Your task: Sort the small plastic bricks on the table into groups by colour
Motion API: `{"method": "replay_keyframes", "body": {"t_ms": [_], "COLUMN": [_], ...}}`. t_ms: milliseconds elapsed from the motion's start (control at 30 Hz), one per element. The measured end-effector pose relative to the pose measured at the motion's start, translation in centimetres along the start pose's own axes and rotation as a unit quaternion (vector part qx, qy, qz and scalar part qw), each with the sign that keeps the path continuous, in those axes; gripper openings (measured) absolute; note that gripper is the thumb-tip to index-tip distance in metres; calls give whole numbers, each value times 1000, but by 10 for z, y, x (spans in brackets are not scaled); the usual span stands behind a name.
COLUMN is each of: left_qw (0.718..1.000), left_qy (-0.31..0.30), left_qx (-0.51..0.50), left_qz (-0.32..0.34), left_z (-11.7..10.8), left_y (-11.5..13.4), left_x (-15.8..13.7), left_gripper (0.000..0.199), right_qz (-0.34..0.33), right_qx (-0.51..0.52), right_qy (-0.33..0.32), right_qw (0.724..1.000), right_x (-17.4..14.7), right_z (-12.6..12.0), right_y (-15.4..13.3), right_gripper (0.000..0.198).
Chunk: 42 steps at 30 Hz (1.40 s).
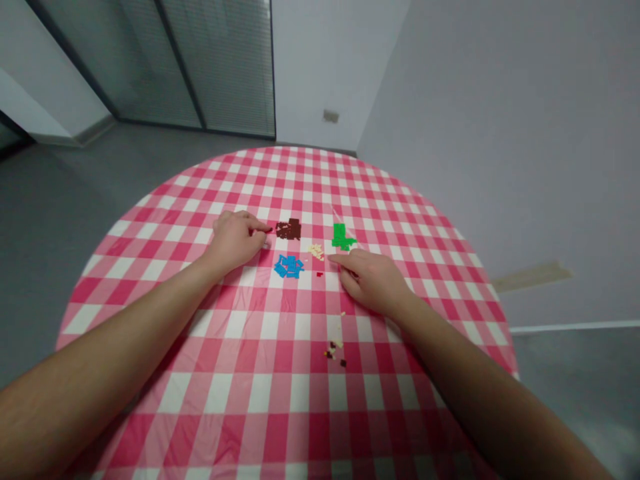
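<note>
My left hand (239,237) rests on the table at the left of a cluster of dark brown pieces (290,229). Its index fingertip touches a small dark piece (271,229) at the cluster's edge, and the thumb is apart from the finger. My right hand (373,279) lies to the right, index finger stretched toward a little heap of cream pieces (316,251), its other fingers curled under and partly hidden. Just beyond that hand sit green pieces (342,236) packed together. Blue pieces (289,267) lie loosely in front of the brown ones. A tiny red piece (319,274) is near the cream heap.
Nearer to me, several small dark and cream bits (335,352) are scattered on the tablecloth. A red and white checked cloth (270,400) covers the round table. Beyond it stand a glass partition (225,67) and a pale wall (475,133).
</note>
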<state>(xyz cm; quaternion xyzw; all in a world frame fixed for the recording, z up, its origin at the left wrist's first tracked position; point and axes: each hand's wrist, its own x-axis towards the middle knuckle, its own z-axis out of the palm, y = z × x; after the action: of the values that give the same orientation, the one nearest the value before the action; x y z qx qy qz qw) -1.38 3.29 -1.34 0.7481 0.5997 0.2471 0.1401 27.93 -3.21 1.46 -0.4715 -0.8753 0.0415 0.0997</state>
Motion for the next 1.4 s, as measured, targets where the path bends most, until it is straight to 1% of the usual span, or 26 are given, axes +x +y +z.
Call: {"method": "replay_keyframes", "body": {"t_ms": [100, 233, 300, 400, 467, 533, 600, 667, 800, 900, 967, 1067, 1133, 1267, 1333, 1400], "left_qw": [999, 999, 999, 998, 998, 998, 999, 999, 997, 995, 994, 991, 987, 980, 979, 979], "left_qy": [14, 16, 20, 21, 17, 15, 20, 32, 52, 46, 37, 23, 12, -12, -22, -25], "left_qx": [29, 39, 44, 53, 58, 54, 34, 12, -4, -12, -18, -24, -28, -38, -40, -40], "left_qz": [-3, 8, 14, 18, 19, 15, 11, 19, 60, 82, 99, 131, 156, 195, 201, 199], "left_z": [2, 4, 5, 6, 6, 4, 2, -1, -6, -7, -6, -2, 2, 8, 10, 10], "left_y": [4, 6, 5, 4, 5, 6, 10, 14, 27, 36, 41, 47, 52, 59, 61, 61], "left_x": [-2, -3, -3, -2, -2, -2, -4, -6, -15, -22, -27, -34, -38, -46, -47, -48], "left_gripper": [35, 34, 33, 33, 34, 35, 34, 32, 29, 28, 28, 28, 29, 27, 25, 25], "right_qz": [0, -1, -7, -29, -49, -75, -78, -72, -68, -76, -82, -90, -81, -28, -22, -31], "right_qx": [0, 11, 34, 100, 148, 183, 188, 178, 169, 172, 169, 163, 149, 71, 29, -6], "right_qy": [0, 5, 4, -12, -56, -144, -203, -235, -260, -262, -250, -223, -192, -120, -108, -111], "right_qw": [1000, 1000, 999, 995, 986, 970, 958, 953, 948, 947, 950, 957, 967, 990, 993, 993], "right_x": [0, 0, -1, -2, -4, -6, -8, -9, -8, -7, -7, -6, -4, 2, 6, 8], "right_z": [0, 0, -2, -12, -21, -30, -35, -37, -32, -29, -28, -25, -22, -15, -12, -9], "right_y": [0, 0, 0, 0, -1, -2, -3, -3, -3, -4, -5, -5, -4, -3, -4, -5], "right_gripper": [39, 39, 37, 30, 26, 25, 23, 21, 18, 15, 15, 16, 16, 19, 22, 24]}}
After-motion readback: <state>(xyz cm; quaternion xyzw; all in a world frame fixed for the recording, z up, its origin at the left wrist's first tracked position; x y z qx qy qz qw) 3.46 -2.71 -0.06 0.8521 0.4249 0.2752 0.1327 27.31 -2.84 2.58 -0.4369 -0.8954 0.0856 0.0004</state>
